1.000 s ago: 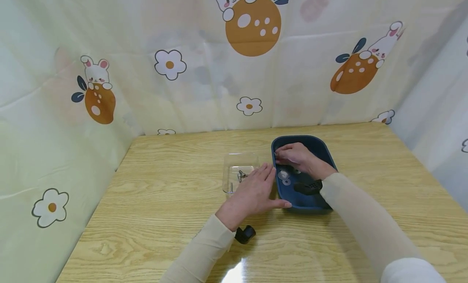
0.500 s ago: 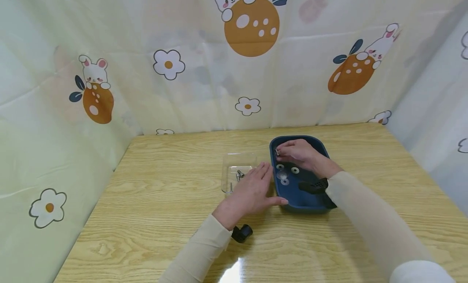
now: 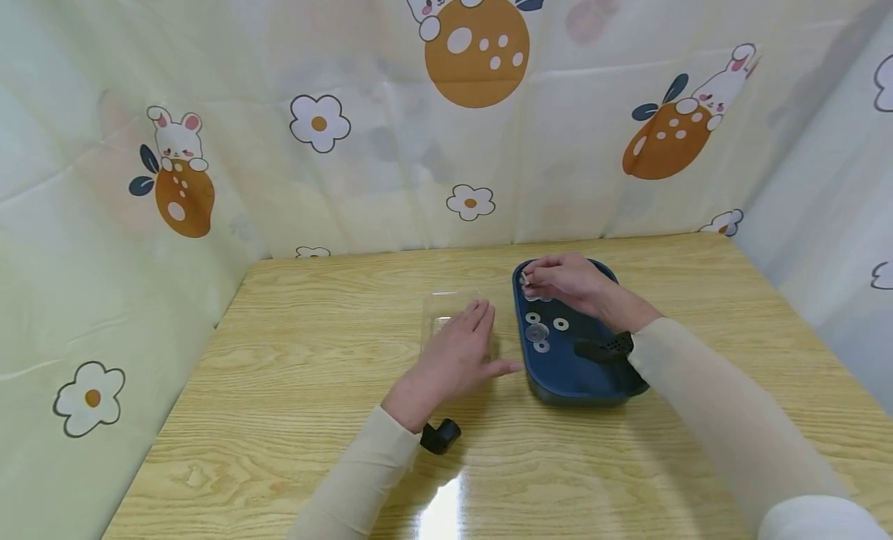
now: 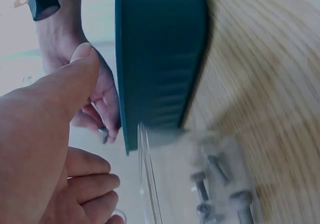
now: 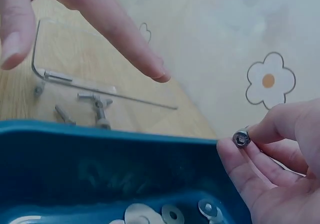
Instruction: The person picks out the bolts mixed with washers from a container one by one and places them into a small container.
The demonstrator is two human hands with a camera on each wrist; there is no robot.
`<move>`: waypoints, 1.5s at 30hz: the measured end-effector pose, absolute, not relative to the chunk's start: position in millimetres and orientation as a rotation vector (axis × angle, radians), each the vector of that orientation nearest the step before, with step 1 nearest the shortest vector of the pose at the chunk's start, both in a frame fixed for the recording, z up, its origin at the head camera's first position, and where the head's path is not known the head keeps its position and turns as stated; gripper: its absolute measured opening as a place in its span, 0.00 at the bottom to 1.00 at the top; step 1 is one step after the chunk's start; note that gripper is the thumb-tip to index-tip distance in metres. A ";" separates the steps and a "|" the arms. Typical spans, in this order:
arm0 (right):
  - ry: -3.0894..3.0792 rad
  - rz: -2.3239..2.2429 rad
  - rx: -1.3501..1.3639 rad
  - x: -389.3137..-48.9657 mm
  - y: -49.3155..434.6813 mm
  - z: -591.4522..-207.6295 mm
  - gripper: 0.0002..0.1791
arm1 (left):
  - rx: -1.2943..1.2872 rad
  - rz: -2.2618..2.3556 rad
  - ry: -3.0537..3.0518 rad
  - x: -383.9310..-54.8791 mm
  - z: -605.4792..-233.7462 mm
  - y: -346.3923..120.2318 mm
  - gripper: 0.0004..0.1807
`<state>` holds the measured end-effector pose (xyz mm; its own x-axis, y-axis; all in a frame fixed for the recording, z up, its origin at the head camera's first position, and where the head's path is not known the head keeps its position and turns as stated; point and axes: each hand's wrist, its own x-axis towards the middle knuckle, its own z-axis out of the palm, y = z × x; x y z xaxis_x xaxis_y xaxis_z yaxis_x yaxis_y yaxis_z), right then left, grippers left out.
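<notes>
My right hand [image 3: 568, 284] pinches a small socket-head bolt [image 5: 241, 138] between thumb and fingers, over the left far part of a dark blue bin [image 3: 579, 377]. The bolt's hex recess shows in the right wrist view. My left hand [image 3: 456, 350] hovers palm down with fingers extended, above a clear plastic box [image 4: 170, 179]. Several bolts [image 4: 201, 186] lie loose inside that box; in the head view the hand hides them. Flat washers [image 3: 561, 324] rest on the bin's floor, with a larger clear-looking disc [image 3: 536, 333] among them.
The clear box stands just left of the bin on a wood-grain table [image 3: 314, 331]. A patterned curtain [image 3: 377, 168] hangs behind and at both sides. Black wrist cameras [image 3: 440, 436] are worn on both wrists.
My right hand has lifted from inside the bin toward its left far rim with the bolt. The left hand has drawn left, away from the bin's edge and over the clear box.
</notes>
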<state>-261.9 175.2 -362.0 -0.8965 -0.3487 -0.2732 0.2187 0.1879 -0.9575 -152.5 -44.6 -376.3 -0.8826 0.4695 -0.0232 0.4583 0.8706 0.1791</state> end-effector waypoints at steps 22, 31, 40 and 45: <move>2.021 -1.613 -0.303 -251.2 123.0 -356.7 0.17 | 0.598 0.424 3.017 -152.4 -379.7 -101.3 0.54; 2.019 -1.580 -0.337 -244.1 101.7 -360.3 0.15 | 0.549 0.437 3.011 -148.8 -384.0 -117.0 0.54; 2.064 -1.493 -0.380 -240.9 85.5 -364.8 0.15 | 0.517 0.419 3.024 -147.7 -388.5 -124.8 0.55; 2.135 -1.404 -0.392 -238.1 74.0 -367.1 0.16 | 0.515 0.415 3.024 -147.3 -390.7 -127.2 0.53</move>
<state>-238.1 74.0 -367.1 -0.8069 -0.5181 -0.2837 0.0553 0.4119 -0.9096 -147.3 -127.2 -390.7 -0.9437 0.3308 -0.0006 0.3184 0.9088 0.2696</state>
